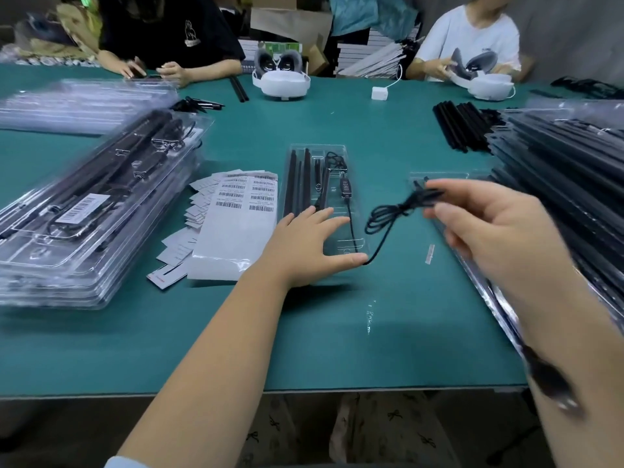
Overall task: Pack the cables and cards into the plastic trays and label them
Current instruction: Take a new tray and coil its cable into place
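Coiled black cable (391, 214) pinched in right hand (489, 228) fingers (blurred), left hand (314, 248) flat, spread, on tray (337, 153).

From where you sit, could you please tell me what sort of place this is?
Probably a small packing or assembly workshop. Stacks of filled clear plastic trays sit on a green work table, sheets of barcode labels lie beside the open tray, and other people work opposite.
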`<state>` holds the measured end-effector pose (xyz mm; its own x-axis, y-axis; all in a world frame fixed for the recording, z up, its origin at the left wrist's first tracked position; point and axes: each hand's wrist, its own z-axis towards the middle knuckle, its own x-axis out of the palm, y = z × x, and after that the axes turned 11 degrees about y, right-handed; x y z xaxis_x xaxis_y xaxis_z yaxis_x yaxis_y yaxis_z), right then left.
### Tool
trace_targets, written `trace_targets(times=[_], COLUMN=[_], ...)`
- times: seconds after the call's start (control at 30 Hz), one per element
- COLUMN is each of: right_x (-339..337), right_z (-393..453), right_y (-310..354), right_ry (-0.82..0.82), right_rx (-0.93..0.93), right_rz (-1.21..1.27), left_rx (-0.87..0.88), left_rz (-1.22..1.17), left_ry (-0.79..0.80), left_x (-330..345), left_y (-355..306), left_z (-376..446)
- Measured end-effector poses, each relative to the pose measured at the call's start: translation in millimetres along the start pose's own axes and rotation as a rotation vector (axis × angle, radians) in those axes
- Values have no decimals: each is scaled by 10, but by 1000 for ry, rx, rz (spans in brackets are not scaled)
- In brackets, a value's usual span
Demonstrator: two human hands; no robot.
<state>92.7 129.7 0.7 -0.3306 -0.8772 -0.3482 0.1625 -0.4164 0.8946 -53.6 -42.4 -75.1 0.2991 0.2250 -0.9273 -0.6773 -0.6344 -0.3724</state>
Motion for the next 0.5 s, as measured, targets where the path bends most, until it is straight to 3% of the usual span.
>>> trace_targets(times=[0.07, 0.13, 0.27, 0.4, 0.5], right_x=[211, 420, 677, 829, 881], right_z=[191, 361, 624, 665, 625], right_y=[-43, -120, -266, -398, -445], right_ry=[-37, -74, -145, -102, -78], right_rx=[-48, -44, -8, 23, 23], right_rz=[66, 132, 289, 395, 355], left_rx=[90, 158, 91, 81, 108], left_rz=[-156, -458, -1024, -1127, -944], left_ry=[-108, -222, -302, -274, -188], left_x=[-59, -102, -148, -213, -179], left_y=[-19, -43, -80, -34, -69], left_z=[-41, -97, -76, -21, -5])
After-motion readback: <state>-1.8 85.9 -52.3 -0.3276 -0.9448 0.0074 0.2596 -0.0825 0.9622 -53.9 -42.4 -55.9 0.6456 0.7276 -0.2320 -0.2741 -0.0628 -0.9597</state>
